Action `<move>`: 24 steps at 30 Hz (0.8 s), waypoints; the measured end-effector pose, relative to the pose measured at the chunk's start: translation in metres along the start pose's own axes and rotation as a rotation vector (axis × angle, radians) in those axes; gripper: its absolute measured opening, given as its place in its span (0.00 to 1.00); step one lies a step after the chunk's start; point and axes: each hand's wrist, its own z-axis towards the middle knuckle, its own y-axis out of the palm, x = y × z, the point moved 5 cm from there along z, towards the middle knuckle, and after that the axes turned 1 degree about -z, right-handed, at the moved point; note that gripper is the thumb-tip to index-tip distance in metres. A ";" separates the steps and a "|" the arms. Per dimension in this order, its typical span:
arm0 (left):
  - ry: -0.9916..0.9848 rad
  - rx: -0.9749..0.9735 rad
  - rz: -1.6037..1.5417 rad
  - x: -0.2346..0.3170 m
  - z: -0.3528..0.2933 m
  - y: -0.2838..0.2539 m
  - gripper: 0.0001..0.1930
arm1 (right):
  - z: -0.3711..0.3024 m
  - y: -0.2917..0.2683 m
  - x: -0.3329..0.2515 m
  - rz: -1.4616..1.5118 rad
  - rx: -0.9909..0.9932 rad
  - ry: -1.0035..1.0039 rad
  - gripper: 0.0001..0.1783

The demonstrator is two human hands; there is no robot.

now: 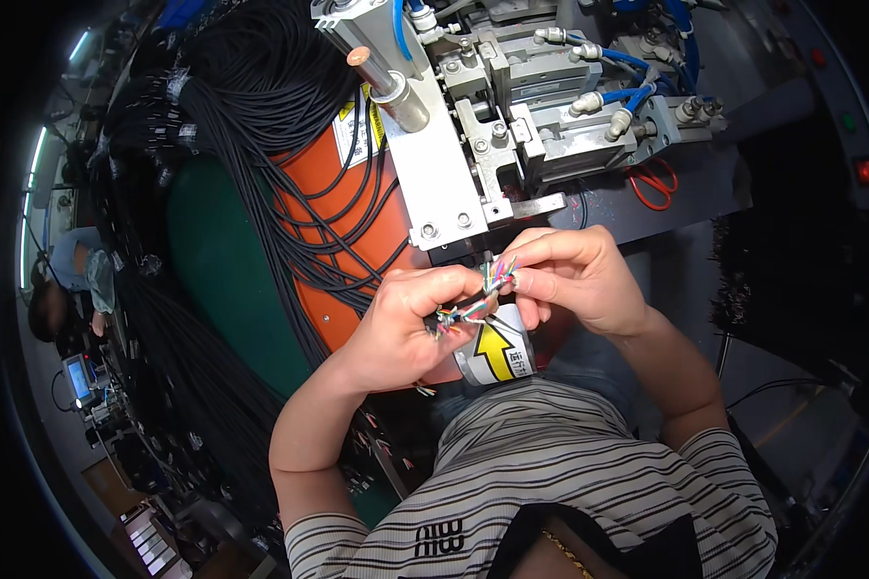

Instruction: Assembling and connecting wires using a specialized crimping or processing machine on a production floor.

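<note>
My left hand (406,323) is closed around black cables whose stripped ends fan out into thin coloured wires. One bunch of wires (499,276) sticks up between my two hands. A second bunch (449,318) pokes out by the fingers of my left hand. With thumb and forefinger together, my right hand (589,285) pinches the tips of the upper bunch. Both hands are just in front of a metal machine (434,164). Part of the cables is hidden behind my left fingers.
Long black cables (270,106) lie in a thick heap over an orange panel (323,309) and a green surface (212,251). Pneumatic cylinders (589,125) with blue hoses fill the far right. A yellow arrow label (494,355) lies below my hands. Another person (77,265) is at far left.
</note>
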 end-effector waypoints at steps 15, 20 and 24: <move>0.236 0.225 0.734 0.019 -0.004 0.022 0.07 | -0.002 0.006 -0.021 -0.869 0.062 -0.359 0.08; 0.231 0.227 0.701 0.017 -0.003 0.022 0.06 | -0.003 0.002 -0.016 -0.785 0.065 -0.330 0.09; 0.236 0.214 0.694 0.017 -0.002 0.023 0.07 | -0.003 0.000 -0.014 -0.740 0.063 -0.244 0.09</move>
